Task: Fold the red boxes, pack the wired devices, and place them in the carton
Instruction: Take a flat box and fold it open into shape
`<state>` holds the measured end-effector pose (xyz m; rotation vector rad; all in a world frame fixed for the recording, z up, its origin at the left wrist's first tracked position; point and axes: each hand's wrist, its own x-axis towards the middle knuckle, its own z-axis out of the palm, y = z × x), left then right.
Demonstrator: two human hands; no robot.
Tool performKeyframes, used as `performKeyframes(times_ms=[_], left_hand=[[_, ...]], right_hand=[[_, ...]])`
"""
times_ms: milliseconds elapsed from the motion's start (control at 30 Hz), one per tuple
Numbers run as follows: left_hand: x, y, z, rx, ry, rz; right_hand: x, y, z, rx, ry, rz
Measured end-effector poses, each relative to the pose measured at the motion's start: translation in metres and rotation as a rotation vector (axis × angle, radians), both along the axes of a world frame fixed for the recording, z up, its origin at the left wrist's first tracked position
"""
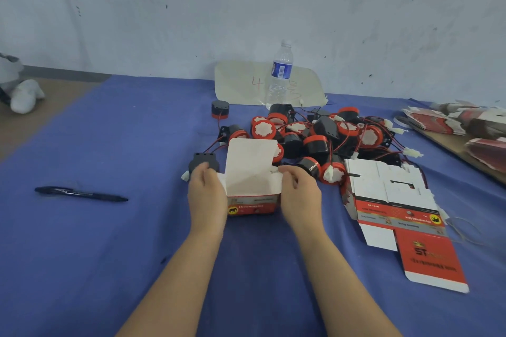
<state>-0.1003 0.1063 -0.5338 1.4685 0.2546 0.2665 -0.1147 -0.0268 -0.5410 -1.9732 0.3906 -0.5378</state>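
Observation:
A red box (pixel 253 189) stands upright and open on the blue cloth, its white lid flap raised at the back. My left hand (pixel 206 194) grips its left side flap and my right hand (pixel 299 191) grips its right side flap. Just behind my left hand lies a black wired device (pixel 204 162). A heap of black-and-red wired devices (pixel 315 137) with red and black leads spreads behind and right of the box. A stack of flat unfolded red boxes (pixel 394 200) lies to the right. No carton is in view.
A black pen (pixel 80 194) lies on the cloth at left. A water bottle (pixel 280 74) stands in front of a cardboard sheet (pixel 241 82) by the wall. More flat red boxes (pixel 465 123) are piled on a board at far right.

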Motion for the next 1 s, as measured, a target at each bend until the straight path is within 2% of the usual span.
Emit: performKeyframes(times_ms=[67, 100, 200, 267, 400, 467, 567, 633, 700, 867, 1000], left_hand=[[0.002, 0.003, -0.001, -0.038, -0.009, 0.023], [0.001, 0.004, -0.002, 0.022, -0.034, 0.010], [0.002, 0.006, -0.009, 0.363, -0.113, -0.024], [0.003, 0.007, -0.010, 0.412, -0.091, -0.027], [0.001, 0.008, 0.003, 0.004, -0.045, -0.131], [0.000, 0.006, 0.008, -0.112, -0.043, -0.154], [-0.001, 0.001, 0.006, -0.079, -0.079, -0.097], [-0.003, -0.001, 0.005, -0.026, -0.129, -0.055], [-0.004, -0.002, 0.004, 0.037, -0.171, -0.071], [-0.001, 0.002, 0.000, 0.201, -0.246, -0.145], [0.001, 0.000, -0.005, 0.343, -0.299, -0.135]], right_hand=[[0.000, -0.004, 0.000, -0.004, 0.099, 0.034], [0.000, -0.006, 0.000, -0.046, 0.133, 0.056], [0.000, -0.009, -0.001, -0.259, 0.158, 0.081], [-0.001, -0.009, -0.001, -0.329, 0.154, 0.088], [-0.002, -0.004, 0.001, -0.450, 0.004, 0.059], [-0.005, 0.003, 0.004, -0.485, -0.088, 0.098], [-0.009, 0.009, 0.007, -0.333, -0.169, 0.251], [-0.011, 0.010, 0.009, -0.142, -0.241, 0.287], [-0.011, 0.008, 0.011, -0.047, -0.251, 0.284], [-0.008, 0.004, 0.009, -0.032, -0.168, 0.316], [-0.006, 0.000, 0.007, -0.148, -0.144, 0.168]])
